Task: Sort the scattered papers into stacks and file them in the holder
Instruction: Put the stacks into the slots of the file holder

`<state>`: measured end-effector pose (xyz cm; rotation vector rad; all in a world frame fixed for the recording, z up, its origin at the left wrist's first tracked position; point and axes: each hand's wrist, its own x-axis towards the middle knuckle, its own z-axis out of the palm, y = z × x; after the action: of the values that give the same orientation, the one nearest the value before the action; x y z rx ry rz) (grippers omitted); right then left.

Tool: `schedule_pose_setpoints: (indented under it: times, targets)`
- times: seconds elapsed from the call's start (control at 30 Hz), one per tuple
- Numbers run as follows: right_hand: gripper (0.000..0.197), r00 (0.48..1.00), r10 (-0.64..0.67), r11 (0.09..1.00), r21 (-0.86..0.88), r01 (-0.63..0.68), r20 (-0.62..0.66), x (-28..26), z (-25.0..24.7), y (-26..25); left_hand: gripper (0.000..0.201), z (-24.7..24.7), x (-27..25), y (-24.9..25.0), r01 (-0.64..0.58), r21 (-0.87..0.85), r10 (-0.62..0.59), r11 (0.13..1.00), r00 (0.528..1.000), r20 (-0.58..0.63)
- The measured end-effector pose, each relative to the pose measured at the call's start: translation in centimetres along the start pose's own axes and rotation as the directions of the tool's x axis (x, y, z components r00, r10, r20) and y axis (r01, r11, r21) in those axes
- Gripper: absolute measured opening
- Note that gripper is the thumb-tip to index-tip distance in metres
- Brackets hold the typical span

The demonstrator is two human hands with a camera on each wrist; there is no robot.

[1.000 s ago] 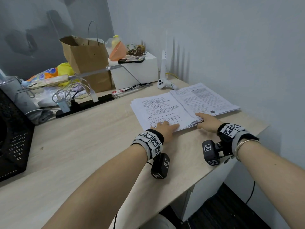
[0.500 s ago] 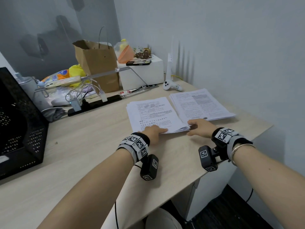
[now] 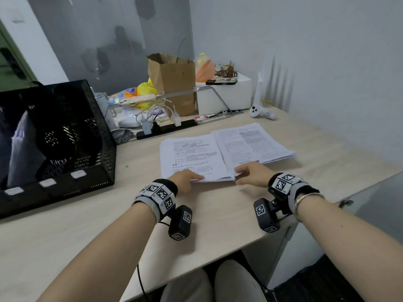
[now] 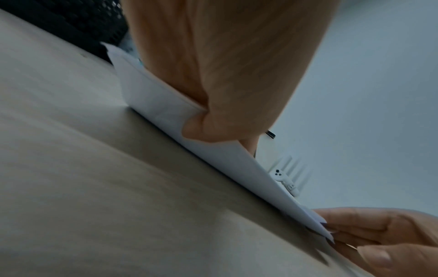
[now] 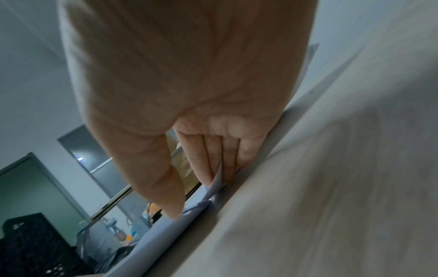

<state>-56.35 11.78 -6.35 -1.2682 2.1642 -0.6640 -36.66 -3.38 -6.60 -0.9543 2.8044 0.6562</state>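
The right hand [image 5: 184, 90] is seen from below, filling the upper frame. The near corner of the paper stack [image 5: 166, 238] is pinched between thumb and fingers [image 5: 203, 155], a few sheets being lifted off the pale desk [image 5: 331, 187]. The black mesh holder [image 5: 31, 249] is seen lower left, well apart. Cluttered items beyond the stack are blurred.

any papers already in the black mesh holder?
Cannot tell: the head view shows the black mesh holder with a pale shape inside, too dark to identify, while both paper stacks lie on the desk.
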Motion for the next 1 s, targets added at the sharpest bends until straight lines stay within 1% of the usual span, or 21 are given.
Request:
schedule_pose_setpoints:
  times: [0.2,0.27,0.3,0.33,0.4,0.43,0.47,0.53,0.57,0.63,0.67,0.73,0.8,0.9,0.93,1.0]
  targets:
    - [0.06,0.998,-0.033,0.999,-0.004,0.033,0.051,0.8,2.6,-3.4,0.067,-1.2,-3.6,-3.2,0.104,-0.015,-0.104,0.994,0.994,-0.017]
    - [0.061,0.998,-0.031,0.999,-0.02,0.032,0.059,1.1,3.3,-4.2,0.063,-1.5,-4.6,-4.0,0.13,0.029,-0.131,0.991,0.991,0.028]
    - [0.06,0.998,-0.027,0.999,-0.035,0.029,0.056,1.2,3.5,-4.5,0.058,-1.7,-4.9,-4.3,0.137,0.059,-0.14,0.989,0.989,0.056]
    - [0.058,0.999,-0.026,0.998,-0.052,0.029,0.045,1.4,3.7,-4.7,0.053,-1.9,-5.3,-4.4,0.136,0.078,-0.142,0.988,0.987,0.078]
    - [0.052,1.0,-0.009,0.997,-0.08,0.008,-0.005,1.7,3.9,-4.8,0.051,-2.2,-5.7,-4.7,0.157,0.065,-0.162,0.985,0.984,0.08]
    - [0.048,0.999,0.014,0.998,-0.067,-0.016,-0.038,1.9,4.0,-4.8,0.05,-2.4,-5.8,-4.9,0.178,0.054,-0.181,0.983,0.982,0.05]
    - [0.043,0.996,0.046,0.999,-0.016,-0.047,-0.08,2.1,4.0,-4.8,0.048,-2.7,-5.8,-5.2,0.206,0.057,-0.206,0.977,0.979,0.001]
    - [0.03,0.98,0.099,0.992,0.094,-0.083,-0.174,2.0,4.0,-5.0,0.047,-3.2,-5.6,-6.2,0.303,0.083,-0.294,0.949,0.95,-0.105]
    - [0.023,0.97,0.096,0.992,0.097,-0.076,-0.225,2.1,3.9,-5.0,0.049,-3.4,-5.5,-6.8,0.367,0.081,-0.353,0.927,0.925,-0.143]
    - [0.017,0.955,0.057,0.997,0.065,-0.039,-0.292,2.3,3.9,-5.2,0.051,-3.8,-5.5,-7.7,0.472,0.044,-0.46,0.881,0.873,-0.16]
    - [0.017,0.953,0.04,0.998,0.061,-0.022,-0.3,2.5,4.0,-5.5,0.051,-3.9,-5.6,-7.9,0.503,0.022,-0.494,0.864,0.856,-0.151]
    - [0.017,0.968,0.021,0.998,0.055,-0.007,-0.25,2.8,4.2,-6.1,0.047,-4.0,-5.5,-8.1,0.528,-0.021,-0.526,0.849,0.841,-0.131]
    - [0.024,0.987,0.032,0.999,0.033,-0.027,-0.158,3.5,4.6,-6.4,0.043,-4.0,-5.4,-7.9,0.528,-0.059,-0.531,0.847,0.838,-0.124]
    - [0.045,0.997,0.067,0.987,-0.144,-0.071,-0.038,4.3,5.1,-6.2,0.033,-3.6,-4.8,-7.6,0.514,-0.146,-0.531,0.845,0.838,-0.127]
    - [0.05,0.997,0.078,0.98,-0.179,-0.081,-0.025,4.5,5.2,-6.1,0.028,-3.5,-4.6,-7.5,0.505,-0.178,-0.529,0.844,0.839,-0.128]
    - [0.055,0.996,0.085,0.978,-0.187,-0.089,-0.025,4.6,5.3,-6.1,0.025,-3.4,-4.3,-7.5,0.501,-0.23,-0.538,0.834,0.831,-0.141]
